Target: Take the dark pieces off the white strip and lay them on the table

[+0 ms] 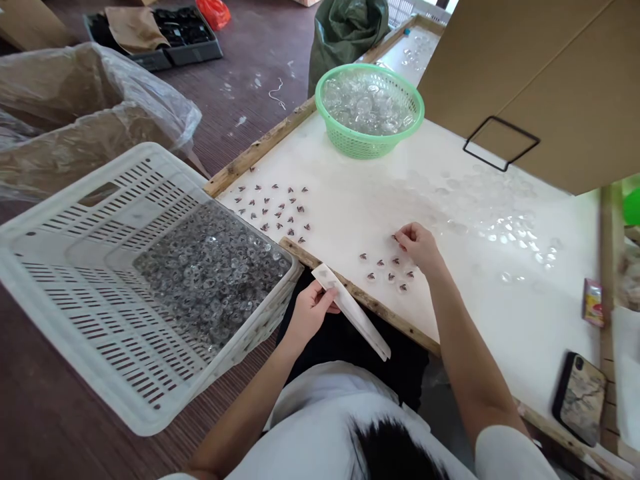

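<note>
Head view: at the table's (345,193) near edge, left hand (316,308) pinches white strip (354,315); right hand (418,248) pinches dark motif (395,237), apparently placing it; next move calls for clean release.

A wood-edged white table (345,190) stands over reddish-brown floor (265,37)

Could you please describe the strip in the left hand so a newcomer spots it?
Start at the big white table with a wooden border. By its near edge, the left hand pinches the strip. Its long, narrow, pale shape sets it apart from the small dark-marked discs nearby.
</note>
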A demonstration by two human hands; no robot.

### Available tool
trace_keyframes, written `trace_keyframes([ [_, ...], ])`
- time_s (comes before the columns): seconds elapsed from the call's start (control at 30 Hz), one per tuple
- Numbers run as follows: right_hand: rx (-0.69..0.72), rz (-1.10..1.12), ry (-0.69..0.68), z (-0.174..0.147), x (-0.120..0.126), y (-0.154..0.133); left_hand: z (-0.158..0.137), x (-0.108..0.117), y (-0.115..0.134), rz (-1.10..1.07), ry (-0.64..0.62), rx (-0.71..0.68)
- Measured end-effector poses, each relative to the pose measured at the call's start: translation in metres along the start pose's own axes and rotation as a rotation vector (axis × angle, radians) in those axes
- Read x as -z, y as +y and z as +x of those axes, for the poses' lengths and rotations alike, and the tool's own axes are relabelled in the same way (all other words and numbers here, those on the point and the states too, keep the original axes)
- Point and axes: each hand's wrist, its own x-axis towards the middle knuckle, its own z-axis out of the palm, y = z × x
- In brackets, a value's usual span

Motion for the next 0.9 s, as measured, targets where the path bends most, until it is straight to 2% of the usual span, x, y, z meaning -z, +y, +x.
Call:
trace_keyframes([
  [0.33,0.058,-0.204,0.029,0.0,-0.01,-0.005,-0.003,0.0,-0.003,-0.005,0.003,0.0],
  [0.53,0.225,-0.4,0.137,-0.012,-0.028,-0.012,-0.002,-0.003,-0.004,0.008,-0.018,-0.007],
  [0.67,0.223,-0.368,0.145,-0.015,-0.032,-0.011,-0.004,-0.003,-0.002,0.009,-0.018,-0.01],
  [0.8,0.247,-0.331,0.064,-0.026,-0.019,-0.006,-0.007,0.0,-0.001,-0.007,-0.01,-0.009],
  [0.9,0.373,-0.375,0.021,-0.047,0.004,0.006,-0.007,0.005,-0.001,-0.009,0.001,-0.015],
])
